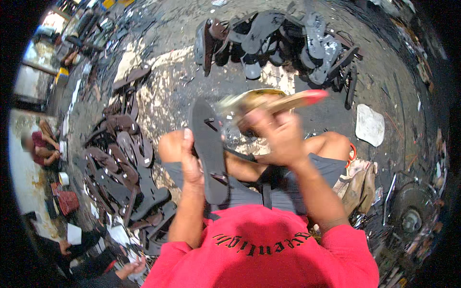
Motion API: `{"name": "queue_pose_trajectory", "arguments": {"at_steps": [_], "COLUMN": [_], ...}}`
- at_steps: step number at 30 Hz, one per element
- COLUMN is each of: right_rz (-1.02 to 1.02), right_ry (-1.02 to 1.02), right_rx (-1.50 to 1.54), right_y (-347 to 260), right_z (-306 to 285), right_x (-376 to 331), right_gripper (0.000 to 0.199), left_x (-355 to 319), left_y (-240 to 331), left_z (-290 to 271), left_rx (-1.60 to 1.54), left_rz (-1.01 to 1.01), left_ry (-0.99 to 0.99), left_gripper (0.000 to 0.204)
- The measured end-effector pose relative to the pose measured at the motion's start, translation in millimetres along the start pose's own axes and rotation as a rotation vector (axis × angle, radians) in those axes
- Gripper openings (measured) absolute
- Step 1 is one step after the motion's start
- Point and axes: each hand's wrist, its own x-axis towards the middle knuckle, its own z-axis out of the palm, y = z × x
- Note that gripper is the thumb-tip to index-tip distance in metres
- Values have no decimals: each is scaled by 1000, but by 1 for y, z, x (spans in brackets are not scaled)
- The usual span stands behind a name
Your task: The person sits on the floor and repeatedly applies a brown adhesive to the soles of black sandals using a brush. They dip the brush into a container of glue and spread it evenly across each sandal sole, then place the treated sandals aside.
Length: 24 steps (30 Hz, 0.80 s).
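Observation:
Upright in front of my lap is a dark grey sandal [207, 144], its black strap [240, 156] looping out on the right. My left hand [191, 165] is closed on the sandal's left edge, thumb along the sole. To the right, my right hand [278, 137] is closed round a flat wooden-handled tool [302, 100] with a red end. Motion blurs this tool, and its working end cannot be made out. Just beyond the right hand, partly covered by it, stands a round container with a yellowish rim [264, 91].
Piles of dark sandals lie on the left [117, 158] and at the far side [264, 33]. A white pad [370, 125] and a fan [412, 211] are on the right. Another person [43, 144] sits far left; someone's hand [133, 267] shows at lower left.

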Motion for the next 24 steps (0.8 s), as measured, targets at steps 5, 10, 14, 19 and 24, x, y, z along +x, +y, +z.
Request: {"name": "queue_pose_trajectory", "arguments": {"at_steps": [5, 10, 14, 19, 24], "right_rz": [-568, -611, -403, -342, -197], "right_ry": [45, -211, -87, 21, -96], "right_rx": [-474, -333, -266, -598, -1215], "right_y": [33, 25, 48, 139, 164], "right_z": [40, 37, 25, -35, -54], "right_x": [4, -11, -7, 63, 86], "right_gripper": [24, 23, 24, 31, 22], "left_x": [-10, 2, 4, -40, -86], "left_y": [-40, -29, -50, -77, -68], "left_z": [33, 25, 16, -4, -10], "left_rx": [-297, -491, -612, -358, -410], "left_rz": [-21, -57, -146, -161, -331], "left_ry": [-56, -176, -128, -245, -191], "left_gripper": [58, 60, 68, 85, 104]}}
